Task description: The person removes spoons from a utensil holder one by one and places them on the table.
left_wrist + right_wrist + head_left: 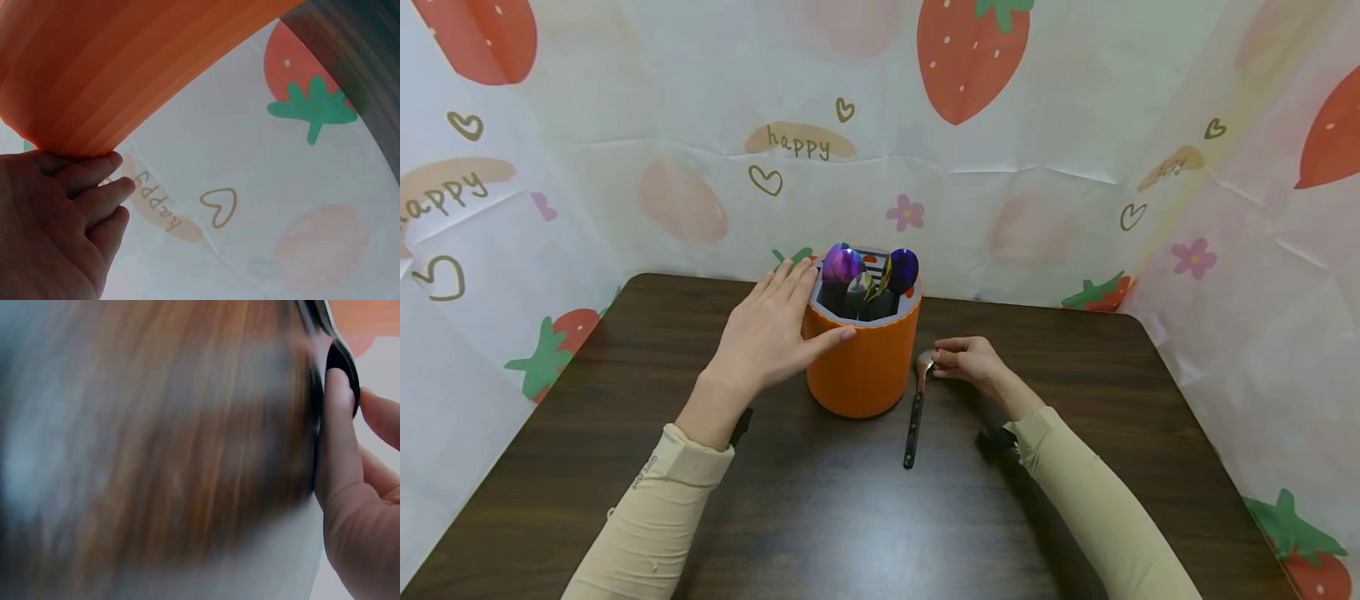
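An orange utensil holder (861, 375) with ribbed sides stands upright on the table. Several spoons stand in it bowl-up, among them a purple one (842, 265) and a dark blue one (904, 271). My left hand (767, 329) lies against the holder's left side at the rim, fingers straight and thumb across the front. In the left wrist view its fingertips touch the orange wall. Just right of the holder, my right hand (970, 364) pinches a spoon (914, 425) by its metal bowl. The spoon's black riveted handle points toward me. In the right wrist view the thumb presses on the bowl (342, 359).
The dark wood table (820, 517) has rounded far corners. A white backdrop (1045, 108) printed with strawberries, hearts and flowers rises behind it and along both sides. The holder stands near the table's back edge.
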The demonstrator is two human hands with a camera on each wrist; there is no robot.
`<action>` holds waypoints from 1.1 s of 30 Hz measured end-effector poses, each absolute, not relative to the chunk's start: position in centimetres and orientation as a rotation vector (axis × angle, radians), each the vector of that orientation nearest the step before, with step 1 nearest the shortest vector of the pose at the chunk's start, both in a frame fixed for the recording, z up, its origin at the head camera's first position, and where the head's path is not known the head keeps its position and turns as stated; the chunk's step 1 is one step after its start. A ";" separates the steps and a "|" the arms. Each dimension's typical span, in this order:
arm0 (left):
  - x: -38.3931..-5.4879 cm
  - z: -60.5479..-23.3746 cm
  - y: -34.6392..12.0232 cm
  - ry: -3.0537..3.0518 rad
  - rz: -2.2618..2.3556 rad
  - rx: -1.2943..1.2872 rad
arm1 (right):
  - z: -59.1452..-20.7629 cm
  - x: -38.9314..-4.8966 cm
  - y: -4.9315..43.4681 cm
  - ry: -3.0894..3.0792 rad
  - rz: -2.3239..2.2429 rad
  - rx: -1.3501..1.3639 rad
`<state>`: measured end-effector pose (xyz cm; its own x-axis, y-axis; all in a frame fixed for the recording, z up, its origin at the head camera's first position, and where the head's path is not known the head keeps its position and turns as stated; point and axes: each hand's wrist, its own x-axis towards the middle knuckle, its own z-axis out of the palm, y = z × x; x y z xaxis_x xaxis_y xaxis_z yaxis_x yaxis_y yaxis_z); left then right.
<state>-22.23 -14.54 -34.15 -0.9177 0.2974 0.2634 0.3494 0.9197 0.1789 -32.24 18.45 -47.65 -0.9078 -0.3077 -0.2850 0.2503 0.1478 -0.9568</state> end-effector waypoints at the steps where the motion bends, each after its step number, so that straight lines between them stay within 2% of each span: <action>1: -22.2 -34.1 -14.5 -2.852 -0.326 -0.486 | -47.6 -32.2 18.5 2.046 -1.786 -0.063; 12: -22.3 -34.0 -14.5 -2.863 -0.320 -0.478 | -47.6 -32.0 19.4 2.258 -1.641 -0.109; 20: -22.4 -34.0 -14.4 -2.862 -0.335 -0.479 | -46.2 -30.8 20.4 2.334 -1.606 -0.186; 33: -22.3 -34.1 -14.3 -2.877 -0.341 -0.476 | -39.3 -28.7 20.0 2.468 -1.839 -0.422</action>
<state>-22.30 -14.32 -34.08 -0.9270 0.2905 0.2373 0.3379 0.9214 0.1921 -28.66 19.97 -39.30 -0.9625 -0.2364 0.1328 -0.1949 0.2628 -0.9449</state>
